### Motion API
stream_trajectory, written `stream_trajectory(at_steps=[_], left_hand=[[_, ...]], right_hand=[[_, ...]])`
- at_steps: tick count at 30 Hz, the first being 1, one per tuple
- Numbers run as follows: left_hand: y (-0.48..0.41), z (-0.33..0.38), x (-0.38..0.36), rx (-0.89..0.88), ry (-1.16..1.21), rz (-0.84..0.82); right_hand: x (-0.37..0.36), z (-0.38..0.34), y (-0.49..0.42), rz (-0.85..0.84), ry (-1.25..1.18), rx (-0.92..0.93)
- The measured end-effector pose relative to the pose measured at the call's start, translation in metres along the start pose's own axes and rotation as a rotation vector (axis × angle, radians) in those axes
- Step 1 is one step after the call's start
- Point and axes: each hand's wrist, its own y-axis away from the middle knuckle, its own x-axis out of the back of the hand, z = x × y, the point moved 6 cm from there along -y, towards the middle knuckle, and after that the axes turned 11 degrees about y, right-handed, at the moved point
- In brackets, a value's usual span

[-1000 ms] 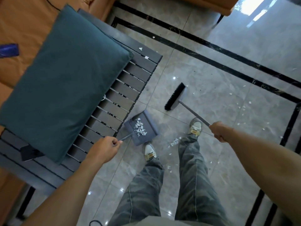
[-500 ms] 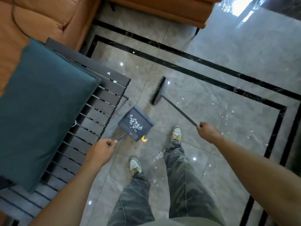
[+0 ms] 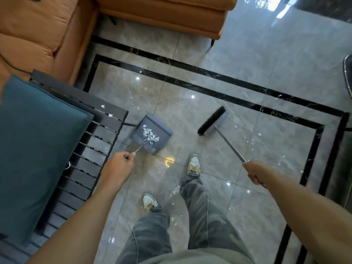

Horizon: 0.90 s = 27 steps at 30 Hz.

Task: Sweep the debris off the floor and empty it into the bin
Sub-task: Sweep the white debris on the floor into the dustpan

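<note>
While gripped, broom (image 3: 219, 128) head up-left.

- Open tile floor (image 3: 219, 103) ahead, between dustpan (image 3: 152, 137) and broom head (image 3: 211, 121): free passage.
- Slatted bench (image 3: 91, 149) with teal cushion (image 3: 36, 149) blocks left side, just beside dustpan.
- Orange sofa (image 3: 162, 14) closes far edge.
- 2 shoes, legs (image 3: 198, 206) occupy near centre.
- Right floor mostly open; dark object (image 3: 347, 73) at edge.

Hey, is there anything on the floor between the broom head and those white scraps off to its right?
Nothing visible stands between them. The broom head, held by the right hand, sits on bare tile, and the white scraps lie just right of it on open floor. No bin is in view.
</note>
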Motion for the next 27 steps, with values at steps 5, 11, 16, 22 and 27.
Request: stream_trajectory(at_steps=[5,11,16,22,27], left_hand=[[-0.013,0.046,0.01,-0.034,0.047,0.046],[-0.025,0.071,0.019,-0.087,0.1,0.069],[-0.038,0.079,0.031,-0.084,0.144,0.054],[-0.066,0.072,0.043,-0.076,0.156,-0.035],[-0.101,0.066,0.064,-0.042,0.178,-0.09]], right_hand=[[0.03,0.023,0.02,0.028,-0.099,0.126],[0.038,-0.018,0.035,0.036,-0.156,0.237],[0.046,-0.082,0.056,0.089,-0.163,0.286],[0.063,-0.169,0.085,0.115,-0.042,0.334],[0.063,-0.253,0.108,0.128,0.098,0.347]])
